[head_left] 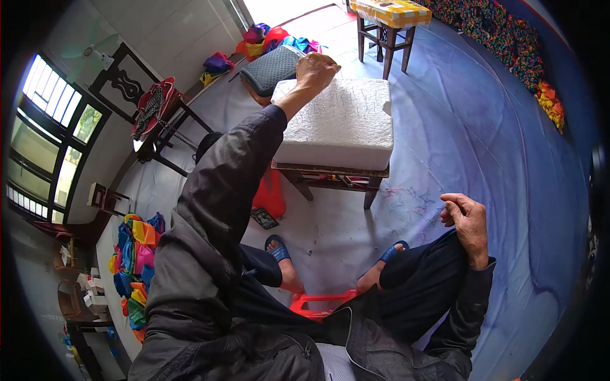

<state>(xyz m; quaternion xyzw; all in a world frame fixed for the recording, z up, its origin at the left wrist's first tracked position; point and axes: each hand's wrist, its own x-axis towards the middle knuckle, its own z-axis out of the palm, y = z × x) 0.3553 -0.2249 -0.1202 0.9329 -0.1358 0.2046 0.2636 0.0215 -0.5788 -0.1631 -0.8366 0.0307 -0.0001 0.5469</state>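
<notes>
My left hand (316, 71) is stretched forward over the far left corner of a white foam block (337, 120). Its fingers are pinched together, and whatever may be between them is too small to make out. The block lies on a small dark wooden stool (330, 174) in front of me. Above my right knee, my right hand (468, 225) is held with its fingers curled and the thumb against them. Anything in that pinch is hidden. A faint thin line crosses the floor sheet near this hand; I cannot tell whether it is a thread.
A grey cushioned seat (272, 68) stands behind the block, near bright coloured cloth (257, 43). A wooden chair (166, 117) and a heap of coloured fabric (135, 260) are at left. A phone (264, 218) and thread scraps (406, 195) lie on the floor. Far back stands a yellow-topped stool (391, 14).
</notes>
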